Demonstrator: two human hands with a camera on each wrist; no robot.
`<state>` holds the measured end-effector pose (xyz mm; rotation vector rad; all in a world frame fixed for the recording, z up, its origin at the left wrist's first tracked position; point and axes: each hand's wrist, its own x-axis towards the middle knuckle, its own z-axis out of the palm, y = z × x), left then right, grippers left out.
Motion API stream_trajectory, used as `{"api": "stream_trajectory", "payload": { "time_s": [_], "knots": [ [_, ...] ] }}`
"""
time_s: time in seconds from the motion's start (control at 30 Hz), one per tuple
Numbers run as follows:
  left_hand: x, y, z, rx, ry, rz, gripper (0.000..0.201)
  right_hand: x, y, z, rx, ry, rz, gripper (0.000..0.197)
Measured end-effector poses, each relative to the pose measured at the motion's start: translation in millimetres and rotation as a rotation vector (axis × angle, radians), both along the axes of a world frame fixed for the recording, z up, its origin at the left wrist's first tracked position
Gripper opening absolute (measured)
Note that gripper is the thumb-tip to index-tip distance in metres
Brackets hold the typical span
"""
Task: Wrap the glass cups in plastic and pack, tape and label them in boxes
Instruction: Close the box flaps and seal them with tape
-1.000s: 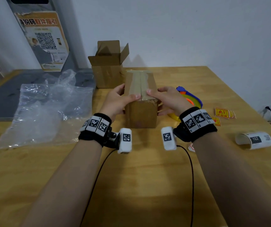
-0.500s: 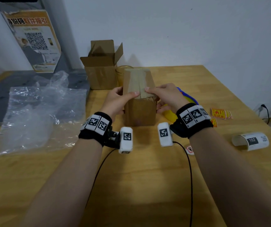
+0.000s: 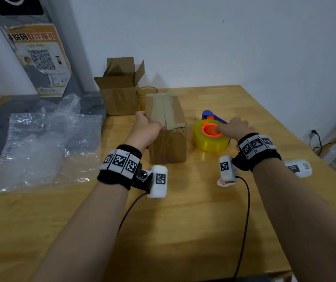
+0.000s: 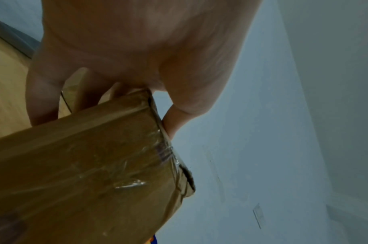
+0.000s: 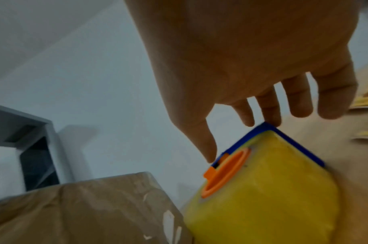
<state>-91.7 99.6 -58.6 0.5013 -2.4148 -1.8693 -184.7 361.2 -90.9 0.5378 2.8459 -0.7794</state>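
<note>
A brown cardboard box (image 3: pixel 166 127) with tape along its top seam stands on the wooden table (image 3: pixel 183 220). My left hand (image 3: pixel 147 129) grips its near left top edge, thumb on the taped top and fingers down the left side. In the left wrist view the box (image 4: pixel 85 173) fills the lower half under the curled fingers. To the right lies a yellow tape roll with an orange core in a blue dispenser (image 3: pixel 210 139). Over it my right hand (image 3: pixel 234 127) hovers with straight, spread fingers (image 5: pixel 295 102), holding nothing.
An open cardboard box (image 3: pixel 118 92) and an amber glass cup (image 3: pixel 145 94) stand behind the taped box. Clear plastic wrap (image 3: pixel 45 143) lies at the left. A white label roll (image 3: pixel 299 168) sits near the table's right edge. Yellow stickers (image 5: pixel 366 99) lie beyond the dispenser.
My right hand has left the box top and moved right, over the tape dispenser. The left hand keeps its grip on the box. The head view has tilted.
</note>
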Motion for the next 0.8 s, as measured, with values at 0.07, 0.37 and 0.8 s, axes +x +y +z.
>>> {"api": "stream_trajectory", "payload": {
  "time_s": [0.07, 0.37, 0.8],
  "knots": [
    [-2.9, -0.7, -0.2, 0.015, -0.008, 0.011, 0.074, -5.7, 3.9, -7.7, -0.111, -0.054, -0.008, 0.1],
    [3.8, 0.6, 4.4, 0.049, -0.029, 0.049, 0.069, 11.3, 10.4, -11.6, -0.414, 0.056, -0.006, 0.034],
    [40.2, 18.9, 80.7, 0.001, 0.165, -0.138, 0.031, 53.0, -19.2, 66.2, -0.668, 0.599, 0.281, 0.041]
  ]
}}
